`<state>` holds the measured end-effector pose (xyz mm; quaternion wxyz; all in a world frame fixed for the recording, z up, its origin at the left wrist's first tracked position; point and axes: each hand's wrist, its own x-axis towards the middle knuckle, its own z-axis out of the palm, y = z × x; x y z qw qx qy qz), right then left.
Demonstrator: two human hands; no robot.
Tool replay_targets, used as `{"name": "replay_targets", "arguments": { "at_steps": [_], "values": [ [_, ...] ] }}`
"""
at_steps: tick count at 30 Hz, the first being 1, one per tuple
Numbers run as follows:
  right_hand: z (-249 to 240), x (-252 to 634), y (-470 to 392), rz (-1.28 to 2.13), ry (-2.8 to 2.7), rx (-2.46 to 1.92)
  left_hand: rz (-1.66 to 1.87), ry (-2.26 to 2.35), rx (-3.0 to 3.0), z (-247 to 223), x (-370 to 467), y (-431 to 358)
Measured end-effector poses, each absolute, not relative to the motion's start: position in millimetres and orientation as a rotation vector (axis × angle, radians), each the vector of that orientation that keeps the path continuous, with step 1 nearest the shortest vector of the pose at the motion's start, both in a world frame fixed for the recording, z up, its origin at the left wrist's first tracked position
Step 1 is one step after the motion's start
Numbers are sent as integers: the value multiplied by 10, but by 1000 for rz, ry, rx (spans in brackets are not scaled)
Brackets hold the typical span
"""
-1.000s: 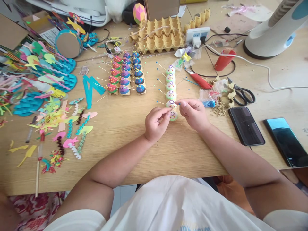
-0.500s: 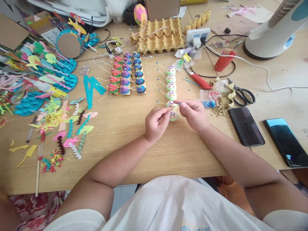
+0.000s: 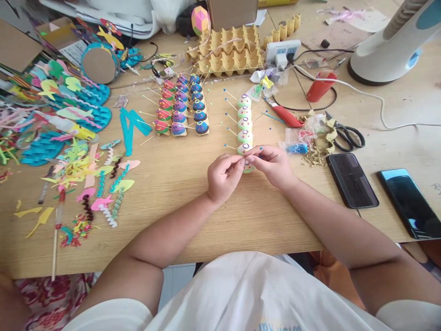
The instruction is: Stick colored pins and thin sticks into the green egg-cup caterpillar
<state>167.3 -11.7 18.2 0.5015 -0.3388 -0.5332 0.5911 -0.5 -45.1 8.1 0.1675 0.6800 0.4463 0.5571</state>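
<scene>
A row of light green and white decorated cups (image 3: 245, 123) runs away from me, with blue-tipped sticks (image 3: 232, 112) poking out to the left. My left hand (image 3: 225, 177) is pinched at the left of the near end of the row. From the right, my right hand (image 3: 272, 166) meets it, fingertips pressed together over the nearest cups. A blue tip shows by my right fingers, but what the fingertips of either hand hold is too small to make out. The nearest cup is partly hidden by my right hand.
Three rows of red, purple and blue cups (image 3: 179, 115) stand left of centre. Coloured paper scraps (image 3: 77, 161) cover the left side. On the right are black scissors (image 3: 347, 137), a red-handled tool (image 3: 287, 115), two phones (image 3: 353, 180) and a red cup (image 3: 320, 87).
My right hand has moved slightly left and down, and its fingertips now meet those of my left hand. My left hand has barely moved.
</scene>
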Motion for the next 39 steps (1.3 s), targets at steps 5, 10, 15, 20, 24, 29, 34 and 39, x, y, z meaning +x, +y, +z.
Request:
{"name": "replay_targets", "arguments": {
  "at_steps": [5,10,15,20,24,29,34,39],
  "values": [
    [226,1682,-92,1418,-1233,-872,1581,1262,1884,71,-5,-440],
    [220,1764,18,1348,-1045,-999,1618,1306,1781,8,-16,-403],
    [156,1788,74,1313,-986,-1081,1513,1306,1893,-52,-36,-367],
    [108,1799,102,1261,-1004,-1150,1521,1229,1979,-20,-39,-403],
    [106,1815,119,1276,-976,-1179,1885,1318,1780,-64,-92,-332],
    [103,1833,119,1257,-998,-1223,2003,1586,1474,-261,-321,18],
    [67,1838,117,1163,-1125,-1225,1343,1670,1752,-255,-551,180],
    [-2,1840,152,1074,-1173,-1268,944,1514,2064,-120,-574,132]
  ]
}}
